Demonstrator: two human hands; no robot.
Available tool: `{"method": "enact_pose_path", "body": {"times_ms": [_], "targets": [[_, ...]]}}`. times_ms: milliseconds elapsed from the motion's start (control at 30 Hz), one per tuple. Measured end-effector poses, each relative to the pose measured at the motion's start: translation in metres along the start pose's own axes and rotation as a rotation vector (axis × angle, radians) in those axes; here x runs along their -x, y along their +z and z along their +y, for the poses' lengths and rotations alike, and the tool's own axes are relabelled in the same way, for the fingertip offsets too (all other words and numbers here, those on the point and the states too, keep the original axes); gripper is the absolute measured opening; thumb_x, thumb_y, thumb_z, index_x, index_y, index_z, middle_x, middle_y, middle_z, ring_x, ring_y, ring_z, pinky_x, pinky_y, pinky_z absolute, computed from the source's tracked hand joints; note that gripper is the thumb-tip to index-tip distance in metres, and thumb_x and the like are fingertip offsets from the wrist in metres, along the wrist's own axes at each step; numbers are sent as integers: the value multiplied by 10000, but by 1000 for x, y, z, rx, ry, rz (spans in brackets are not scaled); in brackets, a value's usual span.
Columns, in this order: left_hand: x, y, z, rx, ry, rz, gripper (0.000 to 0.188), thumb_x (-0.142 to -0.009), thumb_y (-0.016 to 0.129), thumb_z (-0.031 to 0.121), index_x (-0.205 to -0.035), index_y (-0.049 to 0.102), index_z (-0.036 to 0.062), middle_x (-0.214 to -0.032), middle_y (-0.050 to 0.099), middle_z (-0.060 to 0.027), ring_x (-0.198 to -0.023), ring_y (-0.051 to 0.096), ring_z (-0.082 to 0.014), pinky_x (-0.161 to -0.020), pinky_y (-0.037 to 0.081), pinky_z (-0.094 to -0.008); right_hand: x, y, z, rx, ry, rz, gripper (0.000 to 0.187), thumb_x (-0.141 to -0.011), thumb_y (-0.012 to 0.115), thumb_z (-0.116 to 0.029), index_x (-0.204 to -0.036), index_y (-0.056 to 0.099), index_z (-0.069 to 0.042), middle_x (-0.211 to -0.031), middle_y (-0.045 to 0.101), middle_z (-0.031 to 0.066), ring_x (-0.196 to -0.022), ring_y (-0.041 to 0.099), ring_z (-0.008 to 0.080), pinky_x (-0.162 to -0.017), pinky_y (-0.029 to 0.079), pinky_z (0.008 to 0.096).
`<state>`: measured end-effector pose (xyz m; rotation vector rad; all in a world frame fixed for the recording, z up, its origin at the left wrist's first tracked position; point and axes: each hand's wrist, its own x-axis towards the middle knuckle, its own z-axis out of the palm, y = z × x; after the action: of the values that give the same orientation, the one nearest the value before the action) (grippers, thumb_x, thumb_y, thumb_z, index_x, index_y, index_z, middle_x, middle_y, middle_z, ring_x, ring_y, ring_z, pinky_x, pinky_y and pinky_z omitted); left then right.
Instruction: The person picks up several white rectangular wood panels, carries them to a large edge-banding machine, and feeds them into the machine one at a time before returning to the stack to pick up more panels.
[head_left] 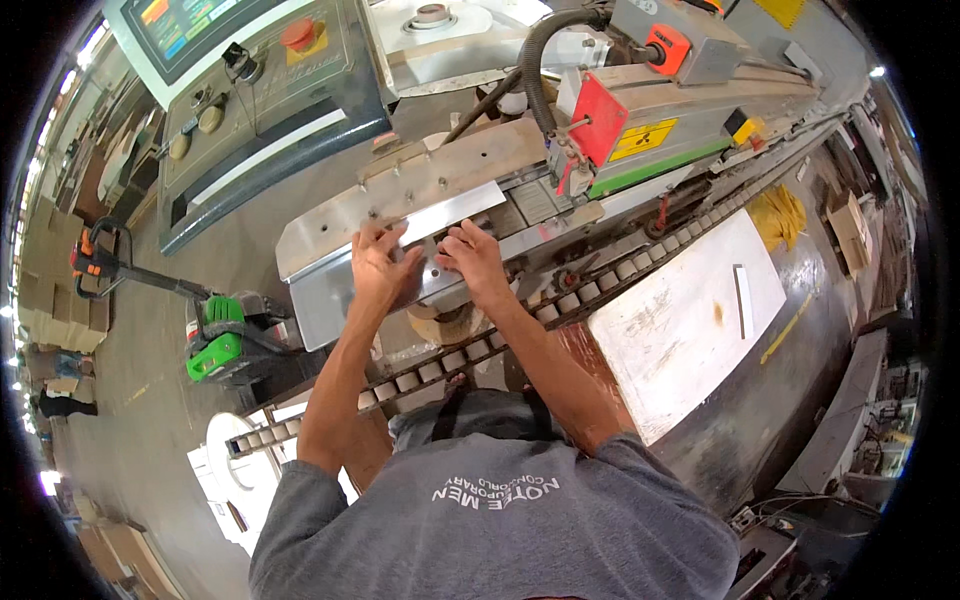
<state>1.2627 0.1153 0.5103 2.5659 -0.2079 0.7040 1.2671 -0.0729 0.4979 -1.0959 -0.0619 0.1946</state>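
Observation:
A narrow white strip (457, 211) lies lengthwise along the metal fence (415, 193) of a machine's infeed table. My left hand (380, 262) is at the strip's near left end, fingers spread and thumb apart, its fingertips against the strip and covering part of it. My right hand (475, 262) is open beside the strip's near edge, its fingers loosely bent over the grey metal table (325, 300). Whether its fingertips touch the strip, I cannot tell. The strip's right end points toward the machine's feed opening.
A red-fronted machine head (605, 118) with a black hose (535, 70) stands beyond on the right. A roller track (590, 290) runs close before me. A control panel (270, 90) is at the upper left, a green pallet jack (215, 340) at left, a white board (690, 330) at right.

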Motion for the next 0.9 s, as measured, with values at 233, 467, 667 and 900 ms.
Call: {"method": "enact_pose_path", "body": {"times_ms": [233, 467, 667, 900], "targets": [[2, 6, -11, 213, -41, -6, 359, -719, 829, 131, -1067, 749, 93, -861, 635, -122, -802, 617, -309, -726, 515, -389, -5, 2, 3, 79, -5, 49, 387, -930, 638, -166, -1160, 498, 113, -1204, 552, 182, -829, 687, 185, -713, 603, 288], [-1, 14, -11, 227, -32, -10, 304, -750, 805, 101, -1049, 749, 89, -833, 631, -129, -809, 613, -310, -732, 507, -399, -6, 7, -3, 104, 37, 79, 154, -944, 607, -91, -871, 492, -19, -927, 544, 25, -840, 595, 92, -772, 598, 281], [-1, 13, -8, 236, -27, 12, 283, -740, 813, 83, -1016, 752, 86, -827, 623, -123, -791, 605, -311, -722, 504, -409, -5, 6, -7, 113, 14, 60, 183, -929, 628, -111, -861, 489, -14, -921, 560, 34, -831, 602, 103, -719, 581, 273], [-3, 15, -8, 206, 29, 9, 284, -752, 805, 80, -1029, 746, 78, -823, 622, -126, -772, 598, -316, -698, 494, -418, -11, 3, -3, 220, -29, 69, 253, -897, 649, -150, -868, 489, 43, -846, 595, 67, -738, 648, 125, -645, 582, 269]]}}
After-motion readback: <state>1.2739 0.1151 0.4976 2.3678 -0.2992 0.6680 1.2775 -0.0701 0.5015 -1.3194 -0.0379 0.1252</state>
